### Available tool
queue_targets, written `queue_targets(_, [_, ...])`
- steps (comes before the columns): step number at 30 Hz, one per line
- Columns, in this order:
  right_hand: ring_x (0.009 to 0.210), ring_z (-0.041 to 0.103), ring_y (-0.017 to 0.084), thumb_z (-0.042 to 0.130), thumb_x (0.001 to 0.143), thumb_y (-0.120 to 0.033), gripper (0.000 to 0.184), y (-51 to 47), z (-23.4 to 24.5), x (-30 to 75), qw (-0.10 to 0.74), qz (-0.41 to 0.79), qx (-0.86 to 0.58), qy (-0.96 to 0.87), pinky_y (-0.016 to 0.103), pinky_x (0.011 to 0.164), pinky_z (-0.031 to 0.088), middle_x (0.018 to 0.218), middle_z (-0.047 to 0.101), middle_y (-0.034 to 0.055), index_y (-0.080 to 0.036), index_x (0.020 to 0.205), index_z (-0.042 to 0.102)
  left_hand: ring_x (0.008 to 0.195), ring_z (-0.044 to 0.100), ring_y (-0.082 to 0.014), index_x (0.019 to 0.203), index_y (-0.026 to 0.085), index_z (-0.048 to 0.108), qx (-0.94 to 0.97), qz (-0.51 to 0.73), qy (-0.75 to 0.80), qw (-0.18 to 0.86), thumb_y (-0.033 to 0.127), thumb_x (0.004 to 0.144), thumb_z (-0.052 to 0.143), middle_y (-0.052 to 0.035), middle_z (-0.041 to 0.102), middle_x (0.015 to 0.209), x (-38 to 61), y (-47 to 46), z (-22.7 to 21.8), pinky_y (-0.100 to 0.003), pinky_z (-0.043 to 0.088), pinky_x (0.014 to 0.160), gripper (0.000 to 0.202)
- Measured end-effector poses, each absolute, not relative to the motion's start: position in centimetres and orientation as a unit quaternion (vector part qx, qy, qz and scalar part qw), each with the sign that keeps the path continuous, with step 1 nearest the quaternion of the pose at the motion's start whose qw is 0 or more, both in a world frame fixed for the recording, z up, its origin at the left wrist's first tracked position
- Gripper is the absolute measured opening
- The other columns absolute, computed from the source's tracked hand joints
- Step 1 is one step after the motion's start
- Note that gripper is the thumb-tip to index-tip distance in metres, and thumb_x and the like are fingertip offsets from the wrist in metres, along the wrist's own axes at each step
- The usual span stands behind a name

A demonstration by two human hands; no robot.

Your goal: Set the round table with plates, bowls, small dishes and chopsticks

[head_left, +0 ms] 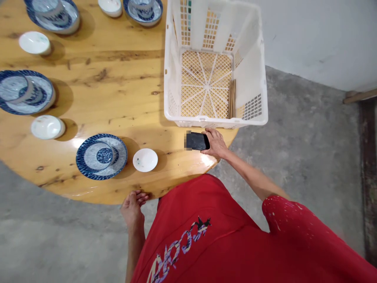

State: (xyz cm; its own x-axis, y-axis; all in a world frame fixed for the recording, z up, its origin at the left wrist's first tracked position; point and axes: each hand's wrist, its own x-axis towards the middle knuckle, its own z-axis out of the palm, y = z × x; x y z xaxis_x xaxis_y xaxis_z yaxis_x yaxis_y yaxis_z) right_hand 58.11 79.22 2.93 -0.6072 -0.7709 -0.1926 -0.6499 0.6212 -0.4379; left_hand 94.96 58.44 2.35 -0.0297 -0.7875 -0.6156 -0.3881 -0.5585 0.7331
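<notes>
Right hand [216, 142] over the near edge of the bench [118, 98], closed around one end of a black phone-like object [196, 140]: thumb on the near side, fingers on the far. Object lies flat just in front of a white basket [218, 120]; its far-left end is pixelated. Cannot tell whether it touches the wood.

Left hand [134, 206] at the bench edge, fingers loosely bent, palm partly turned out of sight; cannot tell how tight. Nearest thing to it, beyond the edge: a small white bowl [145, 160].

Basket stands upright, mouth up, mesh floor. Several thin wooden sticks [232, 99] inside, along the right wall.

Left of the small bowl, near it but apart: a blue-rimmed dish [83, 167] with a smaller patterned bowl [103, 154] in it. Further left and away, three similar sets: one at the left edge [48, 101], two at the top [72, 25] and [157, 17]. More small white bowls between them [48, 127], [34, 42], [110, 7].

Wearer in a red shirt [206, 243]. Grey floor [309, 157] beyond the bench, pale wall [318, 35] behind.
</notes>
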Motion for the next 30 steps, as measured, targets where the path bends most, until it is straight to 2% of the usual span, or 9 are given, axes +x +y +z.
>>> queue_targets(5, [0.146, 0.031, 0.036, 0.085, 0.064, -0.037, 0.089, 78.84, 3.10, 58.65, 0.192, -0.168, -0.368, 0.894, 0.054, 0.117, 0.026, 0.155, 0.038, 0.0171, -0.022, 0.144, 0.048, 0.055, 0.066, -0.0116, 0.086, 0.014, 0.067, 0.677, -0.570, -0.431, 0.174, 0.048, 0.073, 0.069, 0.0000, 0.069, 0.066, 94.81, 58.51, 2.53, -0.019, 0.043, 0.050, 0.037])
queue_targets(14, [0.143, 0.035, 0.037, 0.087, 0.060, -0.036, 0.082, 78.39, 3.50, 58.86, 0.183, -0.173, -0.354, 0.901, 0.053, 0.116, 0.026, 0.150, 0.044, 0.0174, -0.022, 0.134, 0.054, 0.055, 0.066, -0.0126, 0.085, 0.014, 0.066, 0.677, -0.571, -0.434, 0.164, 0.049, 0.072, 0.068, -0.0003, 0.069, 0.066, 94.71, 58.37, 2.48, -0.020, 0.043, 0.050, 0.037])
queue_targets(30, [0.142, 0.037, 0.036, 0.082, 0.067, -0.043, 0.077, 78.73, 3.49, 58.83, 0.166, -0.157, -0.371, 0.900, 0.053, 0.115, 0.026, 0.149, 0.047, 0.0168, -0.022, 0.135, 0.053, 0.052, 0.065, -0.0129, 0.085, 0.013, 0.067, 0.678, -0.566, -0.434, 0.178, 0.050, 0.073, 0.067, -0.0008, 0.069, 0.065, 94.95, 58.43, 1.97, -0.020, 0.041, 0.047, 0.039])
